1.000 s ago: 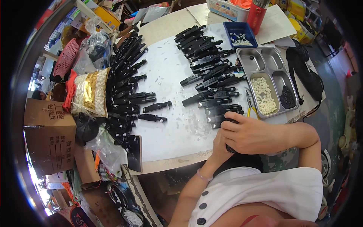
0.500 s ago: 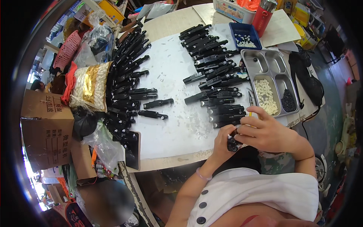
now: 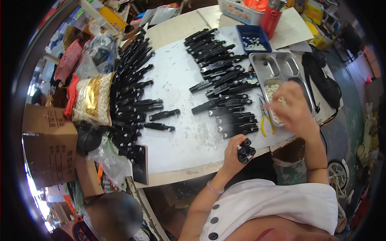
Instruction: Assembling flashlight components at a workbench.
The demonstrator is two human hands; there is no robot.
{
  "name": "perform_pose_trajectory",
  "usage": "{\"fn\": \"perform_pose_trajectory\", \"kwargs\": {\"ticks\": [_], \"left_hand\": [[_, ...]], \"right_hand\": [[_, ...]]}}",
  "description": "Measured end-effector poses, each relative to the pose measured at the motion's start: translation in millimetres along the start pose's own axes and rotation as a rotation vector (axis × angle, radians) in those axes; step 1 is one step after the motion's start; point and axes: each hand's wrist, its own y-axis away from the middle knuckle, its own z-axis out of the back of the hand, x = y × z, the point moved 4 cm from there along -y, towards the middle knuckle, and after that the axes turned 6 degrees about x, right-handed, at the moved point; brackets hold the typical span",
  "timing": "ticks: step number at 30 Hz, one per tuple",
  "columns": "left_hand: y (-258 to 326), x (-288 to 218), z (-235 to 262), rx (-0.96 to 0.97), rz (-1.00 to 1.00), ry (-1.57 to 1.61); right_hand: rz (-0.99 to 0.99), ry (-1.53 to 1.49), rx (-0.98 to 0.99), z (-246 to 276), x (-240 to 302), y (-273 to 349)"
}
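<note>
— At the near edge of the worktop (image 3: 177, 148), what is recorded for the left hand?

— Item 1: left hand (image 3: 235, 154), closed around a small bundle of black plastic parts (image 3: 245, 150). The bundle is held just over the near rim, below the nearest row of laid-out pieces.

— And the right hand?

— Item 2: right hand (image 3: 295, 108), blurred, lowered over the metal compartment tray (image 3: 277, 66) at the right of the worktop. Its fingers are bent down into the compartment of small white pieces (image 3: 272, 90). Whether anything is pinched between them cannot be told.

— What is listed beside the tray?

— Item 3: yellow-handled pliers (image 3: 265, 120), laid flat just left of the tray's near corner. Item 4: a blue tray (image 3: 252, 36) with a few white bits, placed behind the metal one. Item 5: a red cylindrical container (image 3: 271, 18), stood upright behind that.

— And the remaining stock?

— Item 6: black clip-like pieces in 2 groups, 1 long column (image 3: 128, 96) along the left side and 1 stack of rows (image 3: 225, 76) at centre right. 2 single pieces (image 3: 161, 120) are set apart between the groups. Item 7: a clear bag of pale pieces (image 3: 94, 100), laid left of the column. Item 8: a cardboard box (image 3: 48, 148), placed off the worktop at far left.
</note>
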Motion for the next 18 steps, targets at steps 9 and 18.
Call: {"fn": "perform_pose_trajectory", "kwargs": {"ticks": [9, 18], "left_hand": [[2.8, 2.3, -2.5, -0.008, 0.069, -0.035], [4.7, 4.0, -0.8, -0.01, 0.061, -0.074]], "right_hand": [[-0.654, 0.35, 0.352, -26.4, -142.6, 107.9], [-0.633, 0.295, 0.357, -55.1, -153.9, 123.8]]}}
